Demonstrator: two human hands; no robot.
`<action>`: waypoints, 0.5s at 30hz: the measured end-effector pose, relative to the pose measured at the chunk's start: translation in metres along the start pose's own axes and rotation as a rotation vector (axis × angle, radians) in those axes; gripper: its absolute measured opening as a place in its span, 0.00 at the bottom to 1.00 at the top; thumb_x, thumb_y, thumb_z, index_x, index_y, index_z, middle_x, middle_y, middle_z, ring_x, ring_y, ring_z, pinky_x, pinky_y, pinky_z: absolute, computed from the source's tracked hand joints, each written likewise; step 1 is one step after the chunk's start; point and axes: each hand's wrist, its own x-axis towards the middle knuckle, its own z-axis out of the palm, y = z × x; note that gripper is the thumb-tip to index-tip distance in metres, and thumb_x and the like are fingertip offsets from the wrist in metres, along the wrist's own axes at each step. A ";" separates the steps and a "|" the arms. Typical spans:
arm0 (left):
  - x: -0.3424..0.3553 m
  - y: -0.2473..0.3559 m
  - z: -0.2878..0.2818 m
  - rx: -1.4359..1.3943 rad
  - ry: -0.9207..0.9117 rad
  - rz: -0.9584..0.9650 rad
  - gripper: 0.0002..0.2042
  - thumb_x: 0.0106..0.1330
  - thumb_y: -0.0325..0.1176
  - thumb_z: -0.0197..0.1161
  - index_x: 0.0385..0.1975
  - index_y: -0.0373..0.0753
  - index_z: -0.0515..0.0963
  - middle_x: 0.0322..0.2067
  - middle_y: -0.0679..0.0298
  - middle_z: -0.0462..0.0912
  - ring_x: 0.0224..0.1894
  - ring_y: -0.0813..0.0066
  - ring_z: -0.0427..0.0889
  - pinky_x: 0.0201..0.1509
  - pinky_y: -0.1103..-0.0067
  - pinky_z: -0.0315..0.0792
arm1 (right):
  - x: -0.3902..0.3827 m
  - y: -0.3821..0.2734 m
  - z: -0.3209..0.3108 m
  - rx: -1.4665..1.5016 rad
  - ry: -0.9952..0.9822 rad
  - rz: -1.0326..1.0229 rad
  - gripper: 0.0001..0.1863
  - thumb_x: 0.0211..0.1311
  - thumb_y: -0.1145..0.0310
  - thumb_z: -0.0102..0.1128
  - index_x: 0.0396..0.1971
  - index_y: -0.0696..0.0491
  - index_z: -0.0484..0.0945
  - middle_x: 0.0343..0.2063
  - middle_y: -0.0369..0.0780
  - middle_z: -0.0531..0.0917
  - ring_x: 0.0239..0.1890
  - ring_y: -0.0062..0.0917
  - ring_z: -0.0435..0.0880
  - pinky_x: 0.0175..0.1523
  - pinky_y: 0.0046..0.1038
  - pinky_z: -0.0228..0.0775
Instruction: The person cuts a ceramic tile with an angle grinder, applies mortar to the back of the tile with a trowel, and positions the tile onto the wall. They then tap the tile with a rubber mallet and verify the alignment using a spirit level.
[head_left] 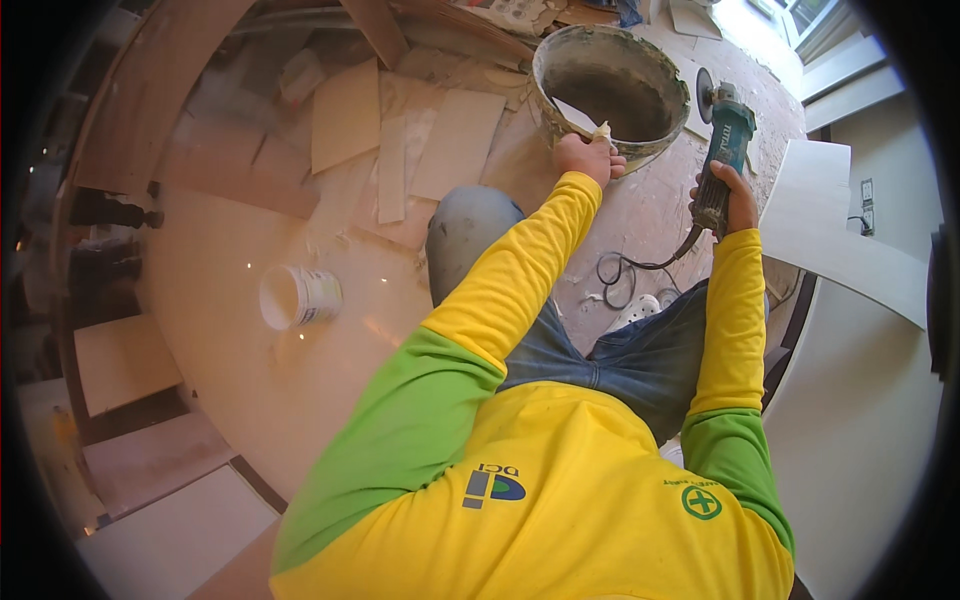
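My left hand (pixel 586 158) grips a flat white tile piece (pixel 572 112) over the near rim of a large, mortar-stained bucket (pixel 656 62); a small pale bit shows by my fingertips. My right hand (pixel 738 198) is closed around the body of a teal-and-black angle grinder (pixel 730 130), held upright to the right of the bucket with its disc (pixel 706 92) at the top. The grinder's dark cord (pixel 678 254) drops and loops on the dusty floor between my bent legs.
Cut tiles and boards (pixel 450 140) lie on the dusty floor left of the bucket. A small white pail (pixel 310 298) stands left of my knee. White panels (pixel 810 190) are at my right. Wooden pieces and panels (pixel 120 360) line the left side.
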 end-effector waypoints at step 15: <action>0.012 -0.012 -0.024 -0.161 -0.064 0.092 0.13 0.72 0.35 0.53 0.48 0.31 0.70 0.32 0.54 0.82 0.29 0.66 0.85 0.29 0.79 0.83 | -0.001 0.003 -0.006 0.194 0.003 -0.126 0.19 0.54 0.64 0.64 0.41 0.57 0.72 0.27 0.43 0.79 0.20 0.31 0.82 0.24 0.32 0.78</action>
